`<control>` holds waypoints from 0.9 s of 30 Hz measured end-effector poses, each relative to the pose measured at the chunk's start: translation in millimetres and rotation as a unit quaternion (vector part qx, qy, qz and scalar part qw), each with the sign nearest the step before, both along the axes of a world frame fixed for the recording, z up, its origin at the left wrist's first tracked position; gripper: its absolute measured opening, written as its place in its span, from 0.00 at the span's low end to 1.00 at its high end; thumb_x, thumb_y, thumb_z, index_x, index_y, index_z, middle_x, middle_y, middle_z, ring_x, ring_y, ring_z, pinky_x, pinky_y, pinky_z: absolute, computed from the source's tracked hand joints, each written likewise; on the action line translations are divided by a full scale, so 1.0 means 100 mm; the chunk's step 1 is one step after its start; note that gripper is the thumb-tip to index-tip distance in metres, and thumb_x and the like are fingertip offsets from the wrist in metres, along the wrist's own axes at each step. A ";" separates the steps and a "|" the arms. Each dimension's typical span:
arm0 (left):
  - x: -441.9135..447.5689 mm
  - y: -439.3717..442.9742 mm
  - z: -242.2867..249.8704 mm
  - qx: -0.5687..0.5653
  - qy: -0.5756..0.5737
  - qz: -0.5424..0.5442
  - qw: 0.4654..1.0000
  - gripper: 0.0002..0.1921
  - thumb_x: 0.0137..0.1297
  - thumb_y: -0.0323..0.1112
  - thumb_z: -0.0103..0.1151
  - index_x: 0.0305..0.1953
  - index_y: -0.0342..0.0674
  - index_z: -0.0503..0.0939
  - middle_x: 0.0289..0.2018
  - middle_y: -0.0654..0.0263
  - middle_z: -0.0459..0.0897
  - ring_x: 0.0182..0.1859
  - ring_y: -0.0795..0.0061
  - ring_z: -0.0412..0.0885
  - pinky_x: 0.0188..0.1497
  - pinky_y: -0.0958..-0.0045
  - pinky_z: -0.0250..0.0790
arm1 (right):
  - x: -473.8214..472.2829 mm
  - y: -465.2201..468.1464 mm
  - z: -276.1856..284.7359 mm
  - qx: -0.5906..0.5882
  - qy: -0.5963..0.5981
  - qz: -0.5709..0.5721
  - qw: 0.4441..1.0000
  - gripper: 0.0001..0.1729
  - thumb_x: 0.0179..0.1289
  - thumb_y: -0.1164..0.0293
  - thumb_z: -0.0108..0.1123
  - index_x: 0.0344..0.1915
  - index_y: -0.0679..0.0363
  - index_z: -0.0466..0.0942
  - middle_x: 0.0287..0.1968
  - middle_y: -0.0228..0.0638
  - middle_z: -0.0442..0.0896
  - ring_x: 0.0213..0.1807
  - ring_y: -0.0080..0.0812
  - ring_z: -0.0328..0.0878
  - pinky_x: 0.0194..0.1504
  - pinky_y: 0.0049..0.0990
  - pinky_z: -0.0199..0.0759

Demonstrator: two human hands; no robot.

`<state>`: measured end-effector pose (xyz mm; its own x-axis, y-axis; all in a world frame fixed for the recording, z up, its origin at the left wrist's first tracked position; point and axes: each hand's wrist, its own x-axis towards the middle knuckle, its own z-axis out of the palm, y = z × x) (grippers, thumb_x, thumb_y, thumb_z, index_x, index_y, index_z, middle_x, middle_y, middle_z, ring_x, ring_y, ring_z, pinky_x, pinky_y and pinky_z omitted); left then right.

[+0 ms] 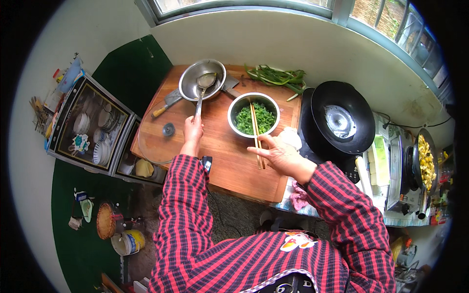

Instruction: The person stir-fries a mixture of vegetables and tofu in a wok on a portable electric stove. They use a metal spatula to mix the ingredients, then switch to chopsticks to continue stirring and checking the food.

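Note:
My left hand (194,131) grips the handle of a metal ladle (200,100). Its bowl-shaped head holds some liquid and hangs over a stainless steel bowl (187,82). Right of that, a second metal bowl (231,122) contains chopped greens (261,119). Wooden chopsticks (254,121) lean across its near rim, tips among the greens. At their upper part is my right hand (284,155), thumb and forefinger apart; whether they pinch the chopsticks is unclear. A white object (290,138) sits just beyond this hand, partly covered by it.
On the wooden board (234,175) are cleavers (229,86), scallions (280,77) and a glass lid (150,137). A black wok (361,133) stands to the right, with a pan of yellow food (427,161) farther over. A pink cloth (299,197) lies by the counter's front edge. A dish cabinet (96,124) stands left.

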<state>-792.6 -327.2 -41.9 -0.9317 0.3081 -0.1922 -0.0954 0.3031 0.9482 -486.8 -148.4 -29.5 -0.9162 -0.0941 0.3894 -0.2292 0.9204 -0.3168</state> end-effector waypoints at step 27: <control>0.56 -0.20 -0.67 -0.237 0.259 0.023 0.936 0.20 0.55 0.40 0.69 0.46 0.39 0.76 0.34 0.60 0.85 0.38 0.62 0.84 0.43 0.62 0.75 | 0.05 0.27 0.61 -0.646 0.201 -0.098 0.730 0.08 0.75 0.71 0.43 0.50 0.59 0.66 0.32 0.29 0.71 0.34 0.19 0.66 0.39 0.20 0.65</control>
<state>-736.6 -347.7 -109.1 -0.9481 0.2600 0.1831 0.3161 0.7084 0.6311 -481.5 -121.6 31.2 -0.6503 0.7070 0.2779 -0.4462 -0.0594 -0.8929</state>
